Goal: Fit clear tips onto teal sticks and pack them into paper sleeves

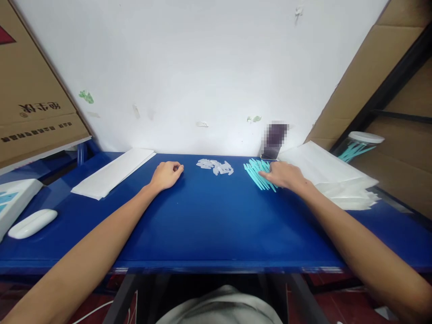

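My left hand (166,174) rests on the blue table (202,216) with its fingers curled into a loose fist; nothing shows in it. To its right lies a small heap of clear plastic caps (215,166). My right hand (282,174) lies on a pile of turquoise plastic sticks (256,173), its fingers pressed down on them at the pile's right side. Whether the fingers pinch one stick is hidden by the hand.
A stack of white paper bags (330,177) lies right of the sticks, and another white stack (113,173) lies at the back left. A phone (274,141) leans on the wall. A jar of turquoise sticks (359,145) stands at the right. Cardboard boxes (30,99) flank both sides.
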Tool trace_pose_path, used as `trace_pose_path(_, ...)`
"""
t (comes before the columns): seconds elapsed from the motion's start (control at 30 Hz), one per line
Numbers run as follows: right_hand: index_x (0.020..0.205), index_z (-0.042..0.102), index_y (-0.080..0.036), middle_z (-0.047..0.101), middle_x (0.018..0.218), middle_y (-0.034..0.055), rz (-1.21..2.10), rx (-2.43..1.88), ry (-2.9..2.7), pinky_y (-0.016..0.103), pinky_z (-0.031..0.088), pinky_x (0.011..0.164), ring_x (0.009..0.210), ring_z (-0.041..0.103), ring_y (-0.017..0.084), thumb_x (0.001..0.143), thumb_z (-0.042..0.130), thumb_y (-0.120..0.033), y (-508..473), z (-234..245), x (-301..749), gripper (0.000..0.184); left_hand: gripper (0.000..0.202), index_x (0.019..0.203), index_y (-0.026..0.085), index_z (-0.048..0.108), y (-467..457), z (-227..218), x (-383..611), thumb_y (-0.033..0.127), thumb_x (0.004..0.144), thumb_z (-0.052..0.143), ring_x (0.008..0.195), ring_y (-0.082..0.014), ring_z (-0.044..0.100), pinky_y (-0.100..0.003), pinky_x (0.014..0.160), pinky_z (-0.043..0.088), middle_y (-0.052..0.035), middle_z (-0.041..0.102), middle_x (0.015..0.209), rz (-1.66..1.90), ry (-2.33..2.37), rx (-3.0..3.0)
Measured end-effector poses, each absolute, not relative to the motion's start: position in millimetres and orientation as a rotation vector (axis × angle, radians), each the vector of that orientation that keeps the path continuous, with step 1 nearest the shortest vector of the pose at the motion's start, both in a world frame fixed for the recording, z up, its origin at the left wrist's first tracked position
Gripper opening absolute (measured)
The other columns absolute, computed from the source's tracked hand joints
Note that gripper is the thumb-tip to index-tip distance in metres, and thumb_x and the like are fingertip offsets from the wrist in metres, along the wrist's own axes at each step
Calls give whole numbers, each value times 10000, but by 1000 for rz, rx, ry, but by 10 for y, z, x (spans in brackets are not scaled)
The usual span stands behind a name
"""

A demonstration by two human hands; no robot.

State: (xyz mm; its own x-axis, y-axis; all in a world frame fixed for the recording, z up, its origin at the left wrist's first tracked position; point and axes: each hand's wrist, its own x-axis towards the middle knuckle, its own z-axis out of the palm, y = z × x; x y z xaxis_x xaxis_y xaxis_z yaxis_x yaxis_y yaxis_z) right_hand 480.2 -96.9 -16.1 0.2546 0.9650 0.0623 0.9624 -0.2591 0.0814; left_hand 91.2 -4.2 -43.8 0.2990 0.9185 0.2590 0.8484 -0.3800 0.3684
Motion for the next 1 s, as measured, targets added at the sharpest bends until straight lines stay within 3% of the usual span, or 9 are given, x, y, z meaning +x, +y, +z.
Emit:
trace_pose_path(0.13,1043,700,-88,684,1128,248,63,2408,1872,437,500,776,987,667,364,920,394,-569,-950,-205,4796,583,448,696,203,672,-43,-443,903,481,915,397,740,-241,633,-334,693,399,-62,709,760,681,1655,2405)
trace_pose_path(0.33,1064,683,-93,685,1133,242,-26,2397,1881,429,501,783,1009,661,354,961,324,-444,-924,-215,4807,513,435,648,205,627,-67,-437,901,471,915,410,622,-197,574,-315,646,364,-27,645,629,731,1634,2384)
trace_pose_path(0.57,984,677,-107,696,1074,221,-87,2368,1881,379,482,723,947,663,321,983,294,-437,-885,-291,4894,506,478,528,188,526,-95,-373,913,456,911,422,476,-134,430,-300,599,314,20,434,449,900,1633,2330)
trace_pose_path(0.7,940,649,-132,691,1048,198,-33,2357,1906,340,441,694,923,657,297,997,295,-398,-884,-283,4955,446,462,621,178,623,-114,-327,888,452,929,414,475,-133,441,-290,581,319,24,459,476,1028,1614,2302)
trace_pose_path(0.83,956,589,-157,683,989,177,62,2292,2086,335,401,676,858,634,271,1010,271,-378,-1022,-160,4798,391,378,933,176,713,-130,-276,851,422,945,427,520,-147,484,-283,593,336,27,520,536,1145,1574,2369)
trace_pose_path(0.9,952,551,-173,676,953,144,58,2086,2386,332,389,684,804,611,241,1013,279,-370,-1159,-113,4579,342,375,1022,168,709,-150,-239,840,405,953,427,565,-154,521,-283,624,361,12,577,596,1194,1535,2421)
trace_pose_path(1.0,916,520,-193,659,925,99,-41,1656,2737,332,372,709,760,578,209,1007,322,-347,-1388,-120,4164,267,388,988,159,716,-223,-167,844,403,969,415,641,-165,565,-288,668,390,-27,667,731,1191,1431,2549)
